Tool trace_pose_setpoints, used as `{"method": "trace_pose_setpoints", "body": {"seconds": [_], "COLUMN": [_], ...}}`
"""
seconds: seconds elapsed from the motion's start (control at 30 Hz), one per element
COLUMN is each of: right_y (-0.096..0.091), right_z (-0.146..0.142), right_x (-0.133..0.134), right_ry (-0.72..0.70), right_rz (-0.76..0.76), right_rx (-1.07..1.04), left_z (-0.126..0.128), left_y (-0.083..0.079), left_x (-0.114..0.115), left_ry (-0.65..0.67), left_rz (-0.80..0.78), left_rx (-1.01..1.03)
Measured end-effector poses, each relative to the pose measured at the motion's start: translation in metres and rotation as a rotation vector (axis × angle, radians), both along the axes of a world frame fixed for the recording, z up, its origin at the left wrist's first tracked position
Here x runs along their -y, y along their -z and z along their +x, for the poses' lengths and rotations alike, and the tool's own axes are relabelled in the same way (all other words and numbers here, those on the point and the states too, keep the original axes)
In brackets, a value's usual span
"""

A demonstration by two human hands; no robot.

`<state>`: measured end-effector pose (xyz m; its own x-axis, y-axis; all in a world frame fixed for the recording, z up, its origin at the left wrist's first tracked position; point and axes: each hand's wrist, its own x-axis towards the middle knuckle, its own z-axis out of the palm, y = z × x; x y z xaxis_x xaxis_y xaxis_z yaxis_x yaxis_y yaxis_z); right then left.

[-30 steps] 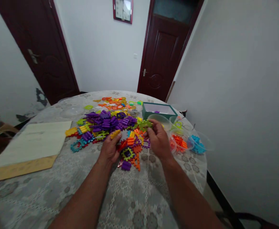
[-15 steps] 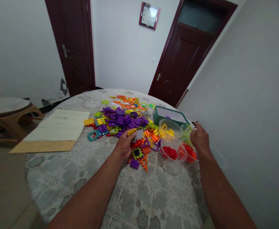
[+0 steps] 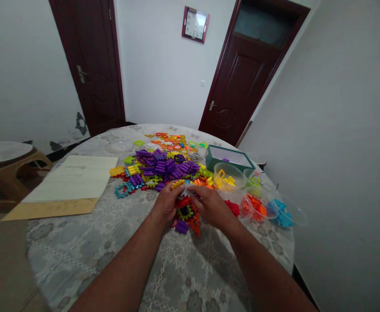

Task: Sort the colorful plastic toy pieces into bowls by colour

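Observation:
My left hand (image 3: 164, 203) is closed on a yellow toothed plastic piece (image 3: 177, 184) and on the edge of a flat grey piece (image 3: 188, 190). From the other side, my right hand (image 3: 211, 205) pinches at the same grey piece; its fingertips are partly hidden. Just below the hands lie a green gear-edged square (image 3: 185, 212), a purple ribbed block (image 3: 181, 226) and an orange triangle (image 3: 194, 225). Beyond them spreads a heap of purple blocks (image 3: 164, 166) mixed with yellow, green and teal pieces.
Clear bowls hold yellow (image 3: 229, 180), red (image 3: 231, 208), orange (image 3: 257, 207) and blue pieces (image 3: 280, 213) on the right. Behind them stands a green-sided box (image 3: 212, 160). Paper sheets (image 3: 71, 180) lie on the left of the patterned tablecloth (image 3: 118, 242). Orange pieces (image 3: 168, 141) lie at the back.
My right hand has come left from beside the bowls to the grey piece at my left hand. The blue pieces it was covering now show. My view has shifted slightly.

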<state>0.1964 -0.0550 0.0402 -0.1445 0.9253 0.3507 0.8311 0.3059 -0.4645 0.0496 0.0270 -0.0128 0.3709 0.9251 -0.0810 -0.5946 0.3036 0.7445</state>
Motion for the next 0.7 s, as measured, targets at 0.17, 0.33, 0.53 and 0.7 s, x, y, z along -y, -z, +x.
{"method": "trace_pose_setpoints", "body": {"seconds": [0.17, 0.33, 0.53, 0.7], "right_y": [-0.003, -0.021, -0.046, -0.068], "right_z": [0.006, 0.012, 0.048, 0.077], "right_x": [-0.006, -0.008, -0.061, -0.132], "right_ry": [-0.006, 0.041, 0.205, 0.392], "right_rz": [0.006, -0.001, -0.056, 0.103], "right_rx": [-0.007, -0.131, -0.095, -0.017], "left_z": [0.000, 0.001, 0.000, -0.001], "left_y": [0.002, 0.000, 0.001, 0.005], "left_x": [-0.002, -0.001, -0.003, -0.006], "left_ry": [-0.001, 0.005, -0.015, 0.016], "left_rz": [-0.037, -0.090, -0.150, -0.178], "left_rx": [0.053, 0.072, 0.064, 0.049]}}
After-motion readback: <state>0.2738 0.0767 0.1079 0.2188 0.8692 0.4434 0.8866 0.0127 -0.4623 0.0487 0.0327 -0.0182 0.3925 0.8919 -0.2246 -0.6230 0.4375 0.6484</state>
